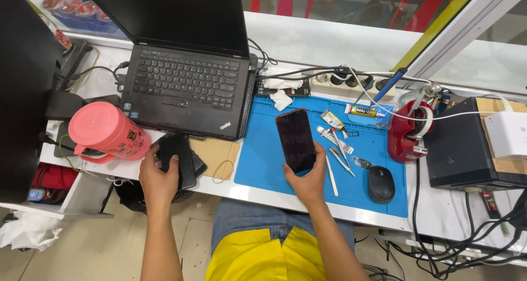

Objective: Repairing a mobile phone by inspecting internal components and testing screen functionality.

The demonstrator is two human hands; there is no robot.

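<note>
My right hand (305, 177) holds a black smartphone (295, 139) by its lower end, screen up and dark, above the blue work mat (263, 160). My left hand (159, 176) rests on top of a small stack of dark phones or cases (181, 154) lying at the desk's front edge, just in front of the black laptop (186, 83). Both forearms reach up from the bottom of the view, over my yellow shirt and jeans.
A pink lidded jug (107, 131) stands left of the stack. On the mat lie tweezers and thin tools (337, 149), a glue tube (362, 111) and a black mouse (380, 184). A red tape dispenser (409, 130), a black box (461, 149) and a power strip (351, 83) sit right.
</note>
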